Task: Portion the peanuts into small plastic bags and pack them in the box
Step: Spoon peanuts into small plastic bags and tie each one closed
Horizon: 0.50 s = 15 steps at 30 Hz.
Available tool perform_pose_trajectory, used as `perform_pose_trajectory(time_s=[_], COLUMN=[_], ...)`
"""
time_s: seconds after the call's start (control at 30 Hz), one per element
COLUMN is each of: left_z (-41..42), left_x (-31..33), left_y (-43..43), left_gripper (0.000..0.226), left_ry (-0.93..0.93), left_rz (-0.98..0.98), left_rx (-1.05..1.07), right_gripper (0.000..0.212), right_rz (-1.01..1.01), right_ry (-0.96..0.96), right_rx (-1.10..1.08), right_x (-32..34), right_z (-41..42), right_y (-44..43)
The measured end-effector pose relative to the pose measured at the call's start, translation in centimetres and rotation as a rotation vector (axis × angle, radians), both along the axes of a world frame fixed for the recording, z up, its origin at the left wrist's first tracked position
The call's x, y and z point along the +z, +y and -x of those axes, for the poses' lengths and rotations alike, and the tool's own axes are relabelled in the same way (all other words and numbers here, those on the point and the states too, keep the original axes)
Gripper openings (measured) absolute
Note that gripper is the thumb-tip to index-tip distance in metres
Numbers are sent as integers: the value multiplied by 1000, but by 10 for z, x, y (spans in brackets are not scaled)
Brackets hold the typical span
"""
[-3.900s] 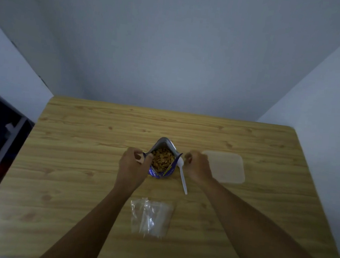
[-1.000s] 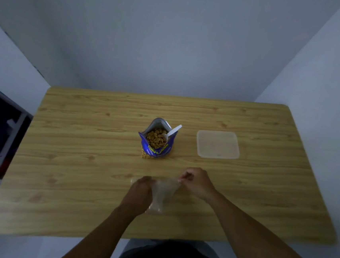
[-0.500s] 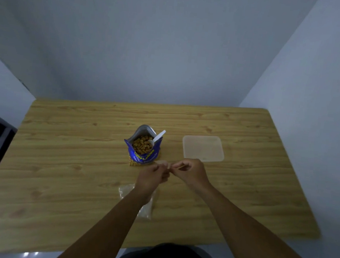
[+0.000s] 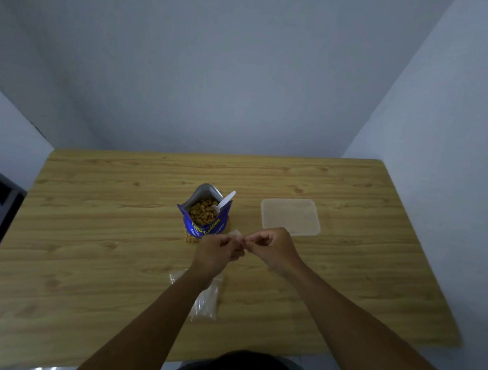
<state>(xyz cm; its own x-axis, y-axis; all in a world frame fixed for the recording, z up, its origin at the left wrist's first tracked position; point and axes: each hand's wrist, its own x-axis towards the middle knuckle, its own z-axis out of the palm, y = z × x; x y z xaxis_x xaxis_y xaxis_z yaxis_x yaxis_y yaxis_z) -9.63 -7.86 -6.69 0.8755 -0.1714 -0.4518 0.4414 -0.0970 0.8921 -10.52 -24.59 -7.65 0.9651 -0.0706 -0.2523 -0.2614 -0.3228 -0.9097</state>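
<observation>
The left hand (image 4: 218, 250) and right hand (image 4: 274, 247) pinch a clear bag (image 4: 235, 234) (barely visible), forearm (image 4: 165, 311) half-hiding spare bags (image 4: 208, 303).

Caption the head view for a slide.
Left hand and right hand pinch a small clear bag near the open peanut pouch.

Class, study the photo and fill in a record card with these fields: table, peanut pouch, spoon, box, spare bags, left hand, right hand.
Table: wooden table, set in a wall corner.
Peanut pouch: blue pouch, upright, open, peanuts inside.
Spoon: white spoon, standing in the pouch.
Box: translucent box, right of the pouch, no bags visible inside.
Spare bags: clear bags, flat, partly under the left forearm.
Left hand: left hand pinches a small bag, faint.
Right hand: right hand pinches the same bag.
</observation>
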Motion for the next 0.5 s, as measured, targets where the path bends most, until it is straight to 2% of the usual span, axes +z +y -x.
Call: perform_pose_trajectory(time_s=[0.37, 0.5], left_z=[-3, -2], left_x=[4, 2], left_y=[2, -3], left_gripper=[18, 18], left_ry=[47, 25], left_rz=[-55, -72], left_rx=[-142, -113], right_gripper=[8, 12], right_rz=[35, 28], right_ry=[-16, -17], right_rx=[-41, -28], right_x=[3, 6], right_z=[-2, -5], right_y=[-6, -5])
